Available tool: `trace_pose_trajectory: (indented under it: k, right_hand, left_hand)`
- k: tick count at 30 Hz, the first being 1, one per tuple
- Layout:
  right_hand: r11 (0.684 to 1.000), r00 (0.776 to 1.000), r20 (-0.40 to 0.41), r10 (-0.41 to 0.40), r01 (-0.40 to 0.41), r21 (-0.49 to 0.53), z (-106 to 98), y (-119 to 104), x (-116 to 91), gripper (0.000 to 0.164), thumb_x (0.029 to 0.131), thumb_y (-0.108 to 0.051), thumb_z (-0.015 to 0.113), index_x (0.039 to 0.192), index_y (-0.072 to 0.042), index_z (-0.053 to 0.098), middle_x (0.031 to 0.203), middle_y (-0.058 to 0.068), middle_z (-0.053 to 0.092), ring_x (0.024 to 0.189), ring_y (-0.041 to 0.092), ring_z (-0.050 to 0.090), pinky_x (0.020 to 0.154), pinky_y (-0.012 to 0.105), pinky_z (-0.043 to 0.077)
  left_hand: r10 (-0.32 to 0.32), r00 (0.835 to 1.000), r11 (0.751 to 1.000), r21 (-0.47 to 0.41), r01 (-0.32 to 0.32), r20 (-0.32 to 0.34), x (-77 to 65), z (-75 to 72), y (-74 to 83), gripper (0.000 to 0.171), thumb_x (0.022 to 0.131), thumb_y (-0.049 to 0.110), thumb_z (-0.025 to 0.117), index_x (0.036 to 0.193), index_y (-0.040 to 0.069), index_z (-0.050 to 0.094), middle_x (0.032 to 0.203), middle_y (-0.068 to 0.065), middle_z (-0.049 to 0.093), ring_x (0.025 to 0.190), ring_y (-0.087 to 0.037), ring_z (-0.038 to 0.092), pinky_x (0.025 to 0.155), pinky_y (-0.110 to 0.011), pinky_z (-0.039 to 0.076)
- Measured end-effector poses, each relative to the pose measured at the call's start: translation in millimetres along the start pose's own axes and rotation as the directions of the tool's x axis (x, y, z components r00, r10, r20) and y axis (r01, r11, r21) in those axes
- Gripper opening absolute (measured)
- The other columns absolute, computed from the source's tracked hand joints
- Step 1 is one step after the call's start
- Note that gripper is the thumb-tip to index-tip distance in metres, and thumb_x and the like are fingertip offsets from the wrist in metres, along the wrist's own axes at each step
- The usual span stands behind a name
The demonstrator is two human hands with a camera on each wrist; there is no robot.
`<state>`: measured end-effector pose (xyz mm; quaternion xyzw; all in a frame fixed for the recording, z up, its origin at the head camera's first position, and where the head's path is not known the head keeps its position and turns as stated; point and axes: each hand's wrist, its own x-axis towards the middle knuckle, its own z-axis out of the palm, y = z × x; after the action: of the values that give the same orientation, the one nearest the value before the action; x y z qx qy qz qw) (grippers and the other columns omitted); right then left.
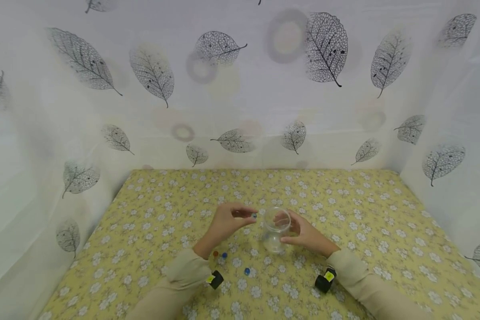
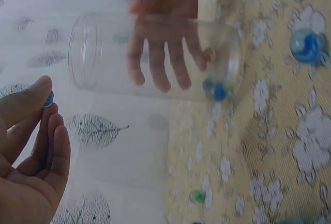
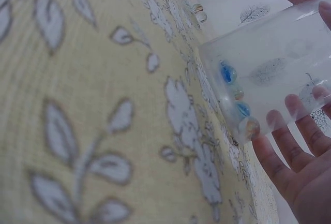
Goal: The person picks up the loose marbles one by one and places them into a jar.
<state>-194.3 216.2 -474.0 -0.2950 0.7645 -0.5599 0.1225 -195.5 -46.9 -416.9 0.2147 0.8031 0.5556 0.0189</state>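
My left hand pinches a small blue marble between thumb and fingertips, just left of the jar's rim. A clear plastic jar stands upright on the cloth. My right hand holds that jar from its right side, fingers behind the wall and thumb in front. Several marbles, blue and brownish, lie at the jar's bottom. In the right wrist view the fingers of the right hand spread along the jar wall.
On the yellow flowered tablecloth lie loose marbles: a blue one in front, another blue one beside an orange-red one near the left wrist. The left wrist view also shows a green marble. Leaf-printed curtains surround the table.
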Motion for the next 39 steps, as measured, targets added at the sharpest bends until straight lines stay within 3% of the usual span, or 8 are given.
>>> trace_pose_trajectory:
  k: [7,13,16,21,25,28,35,39]
  right_hand:
    - [1.000,1.000,0.004,0.009,-0.009,0.002,-0.4,-0.1,0.3,0.053,0.089,-0.007,0.063,0.136,-0.004,0.038,0.133,0.023,0.047,0.122,0.043,0.047,0.096,0.021,0.045]
    - [1.000,1.000,0.015,0.013,-0.013,0.014,-0.4,2.3,-0.3,0.054,0.090,-0.007,0.062,0.138,-0.005,0.037,0.134,0.023,0.046,0.123,0.042,0.046,0.098,0.050,0.045]
    - [1.000,1.000,0.019,0.017,-0.017,0.020,-0.1,2.7,-0.6,0.054,0.090,-0.007,0.061,0.138,-0.005,0.036,0.134,0.022,0.045,0.123,0.043,0.045,0.098,0.057,0.042]
    - [1.000,1.000,0.019,0.019,-0.020,0.015,0.3,2.8,-1.1,0.053,0.090,-0.007,0.061,0.137,-0.005,0.037,0.134,0.022,0.045,0.123,0.044,0.045,0.098,0.057,0.042]
    - [1.000,1.000,0.018,0.019,-0.019,0.011,0.1,2.6,-1.2,0.054,0.090,-0.006,0.061,0.138,-0.006,0.036,0.134,0.022,0.046,0.122,0.016,0.051,0.098,0.058,0.042]
    - [1.000,1.000,0.019,0.015,-0.015,0.014,-0.3,2.6,-1.2,0.054,0.090,-0.007,0.062,0.138,-0.005,0.036,0.134,0.022,0.046,0.116,-0.001,0.051,0.098,0.058,0.042]
    - [1.000,1.000,0.020,0.003,-0.003,0.020,-0.8,2.5,-0.6,0.055,0.090,-0.005,0.062,0.137,-0.002,0.036,0.134,0.024,0.046,0.123,0.040,0.047,0.098,0.059,0.042]
    - [1.000,1.000,0.020,0.002,-0.003,0.018,-1.0,2.9,-0.4,0.054,0.089,-0.004,0.061,0.137,0.000,0.036,0.133,0.024,0.046,0.123,0.046,0.044,0.098,0.059,0.041]
  left_hand:
    - [0.097,0.995,0.995,0.007,-0.097,0.007,7.1,14.0,10.3,0.022,0.079,0.014,0.074,0.100,0.008,0.073,0.098,-0.008,0.071,0.082,-0.014,0.066,0.078,-0.025,0.056]
    - [0.118,0.993,0.992,0.044,-0.119,0.009,8.3,23.1,11.4,0.021,0.079,0.014,0.075,0.100,0.009,0.073,0.097,-0.005,0.070,0.084,-0.013,0.064,0.077,-0.020,0.054]
    - [0.134,0.991,0.989,0.061,-0.134,0.006,7.9,26.1,10.4,0.021,0.079,0.013,0.075,0.100,0.009,0.073,0.096,-0.006,0.070,0.085,-0.016,0.065,0.078,-0.021,0.054]
    - [0.137,0.991,0.990,0.044,-0.137,-0.002,8.4,28.2,9.4,0.022,0.079,0.013,0.075,0.100,0.007,0.073,0.097,-0.009,0.070,0.087,-0.026,0.065,0.081,-0.037,0.056]
    - [0.133,0.991,0.990,0.037,-0.133,-0.003,9.1,28.5,8.8,0.022,0.079,0.012,0.075,0.100,0.007,0.073,0.097,-0.011,0.069,0.089,-0.029,0.065,0.082,-0.042,0.055]
    - [0.126,0.992,0.991,0.042,-0.126,0.002,9.8,28.2,8.1,0.022,0.079,0.013,0.075,0.100,0.007,0.073,0.098,-0.009,0.069,0.089,-0.027,0.066,0.081,-0.038,0.056]
    - [0.117,0.993,0.993,0.016,-0.117,0.026,10.4,25.6,6.2,0.022,0.080,0.013,0.074,0.102,0.007,0.073,0.100,-0.008,0.070,0.088,-0.024,0.065,0.082,-0.034,0.056]
    - [0.105,0.994,0.994,0.020,-0.106,0.035,8.9,21.4,5.4,0.022,0.081,0.016,0.074,0.102,0.011,0.073,0.099,-0.005,0.070,0.086,-0.017,0.064,0.082,-0.031,0.055]
